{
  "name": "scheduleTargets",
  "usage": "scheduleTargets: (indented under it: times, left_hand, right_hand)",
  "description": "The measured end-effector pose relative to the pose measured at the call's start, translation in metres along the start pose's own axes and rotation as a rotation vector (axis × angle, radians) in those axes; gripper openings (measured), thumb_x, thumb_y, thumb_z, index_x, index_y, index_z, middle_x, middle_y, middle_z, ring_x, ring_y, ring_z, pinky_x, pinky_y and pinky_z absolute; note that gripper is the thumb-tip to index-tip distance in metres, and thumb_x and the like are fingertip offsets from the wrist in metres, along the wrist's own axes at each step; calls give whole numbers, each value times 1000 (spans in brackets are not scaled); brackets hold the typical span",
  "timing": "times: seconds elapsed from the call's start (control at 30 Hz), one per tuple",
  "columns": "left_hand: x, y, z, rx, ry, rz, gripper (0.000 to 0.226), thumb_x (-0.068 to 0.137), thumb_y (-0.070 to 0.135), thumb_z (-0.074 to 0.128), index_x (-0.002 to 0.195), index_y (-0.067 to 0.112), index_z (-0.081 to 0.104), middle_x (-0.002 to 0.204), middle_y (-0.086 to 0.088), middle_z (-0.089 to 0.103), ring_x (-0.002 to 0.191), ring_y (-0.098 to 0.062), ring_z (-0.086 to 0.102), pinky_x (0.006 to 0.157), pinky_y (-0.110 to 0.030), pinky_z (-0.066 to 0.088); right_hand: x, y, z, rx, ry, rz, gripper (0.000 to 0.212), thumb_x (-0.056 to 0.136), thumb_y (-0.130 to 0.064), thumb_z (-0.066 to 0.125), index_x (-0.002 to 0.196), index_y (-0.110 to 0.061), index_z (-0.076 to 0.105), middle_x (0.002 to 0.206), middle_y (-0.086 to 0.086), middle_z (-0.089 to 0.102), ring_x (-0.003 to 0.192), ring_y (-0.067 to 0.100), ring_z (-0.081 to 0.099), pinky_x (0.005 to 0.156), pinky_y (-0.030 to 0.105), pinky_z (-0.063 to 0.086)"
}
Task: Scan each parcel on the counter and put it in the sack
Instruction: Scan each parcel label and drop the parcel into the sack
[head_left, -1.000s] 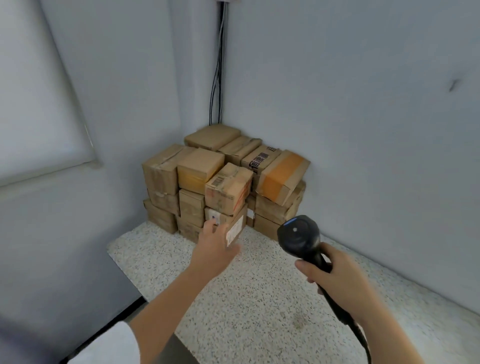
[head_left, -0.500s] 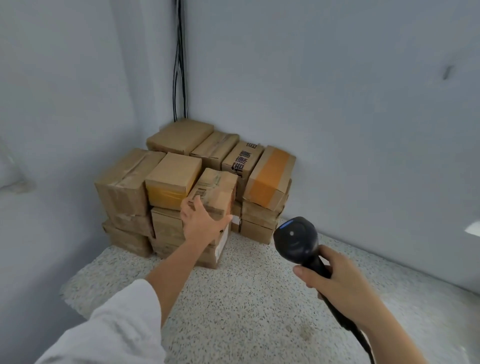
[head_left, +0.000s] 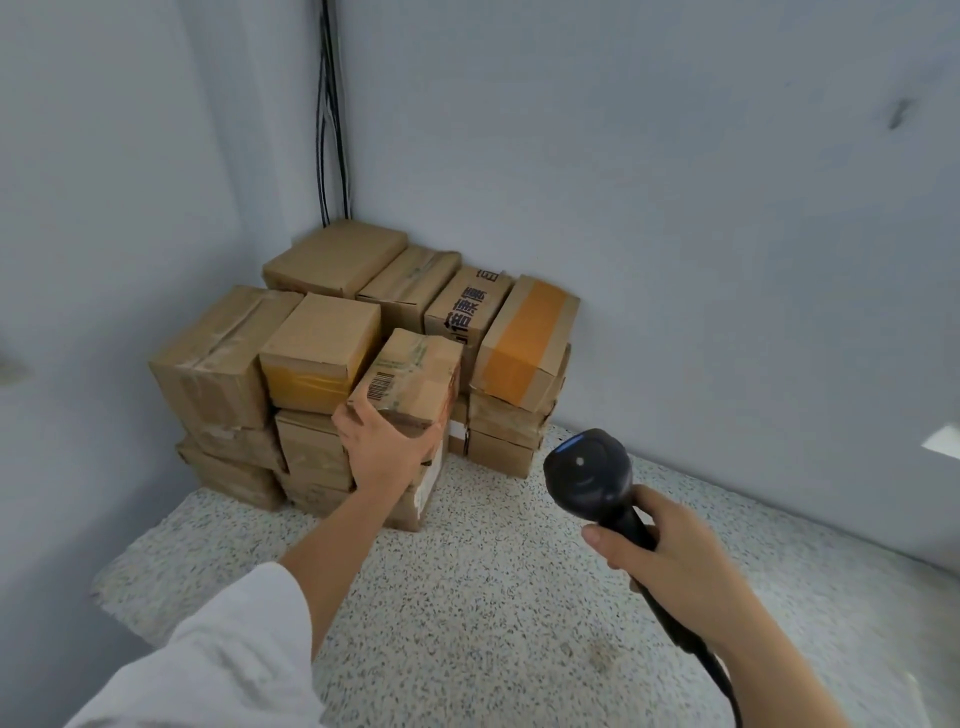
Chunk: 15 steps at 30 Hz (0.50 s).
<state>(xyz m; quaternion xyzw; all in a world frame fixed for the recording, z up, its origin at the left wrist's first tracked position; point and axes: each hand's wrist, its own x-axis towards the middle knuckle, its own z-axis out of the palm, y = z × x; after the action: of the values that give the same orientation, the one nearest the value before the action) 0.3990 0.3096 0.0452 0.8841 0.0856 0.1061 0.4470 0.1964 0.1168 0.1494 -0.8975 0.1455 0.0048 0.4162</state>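
Several cardboard parcels are stacked in the corner on a speckled counter (head_left: 467, 597). My left hand (head_left: 382, 447) grips the near end of a front top parcel (head_left: 415, 371), a small brown box with a barcode label on its upper face. It sits tilted on the stack. My right hand (head_left: 670, 566) holds a black barcode scanner (head_left: 589, 475) by its handle, head up, to the right of that parcel and apart from it. No sack is in view.
An orange-taped parcel (head_left: 524, 345) leans at the right of the stack near the back wall. Black cables (head_left: 332, 130) run down the wall corner behind the boxes. The counter's left edge (head_left: 130, 571) drops off near my left sleeve.
My left hand has gone from reaching low at the stack to closing around the barcode parcel's near end. The view has swung left and closer. The scanner hand stays roughly in place.
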Motion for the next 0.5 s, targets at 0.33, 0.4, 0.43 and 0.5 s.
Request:
scheduleTargets:
  times: [0.33,0.4,0.43,0.5]
  left_hand:
    - [-118,-28,-14,-173,-166,161,110,54,32,89,140,13,23,137,-5,17,123,-22,34,101,-39,42]
    - [-154,-40,-16,-175,-180,141,110,54,27,90,140,12,24,133,-5,20,117,-15,32,98,-29,38]
    - [-171,-45,-14,-173,-198,122,110,54,26,90,140,13,23,131,-4,21,115,-12,30,97,-26,36]
    - [-200,-55,-4,-170,-251,80,110,54,24,90,141,13,22,129,-2,21,114,-9,29,96,-23,35]
  right_hand:
    - [-17,32,-8,55,-39,-8,20,78,-39,67,93,-32,56,79,-8,64,71,11,61,75,35,53]
    - [-23,41,-10,32,-46,-2,22,79,-39,67,96,-29,56,79,-8,63,70,11,60,73,33,52]
    - [-26,47,-10,18,-53,2,24,79,-39,66,98,-28,56,80,-7,64,70,11,60,73,32,51]
    - [-32,60,-6,16,-72,18,25,80,-39,67,100,-28,56,81,-6,64,70,12,60,70,30,49]
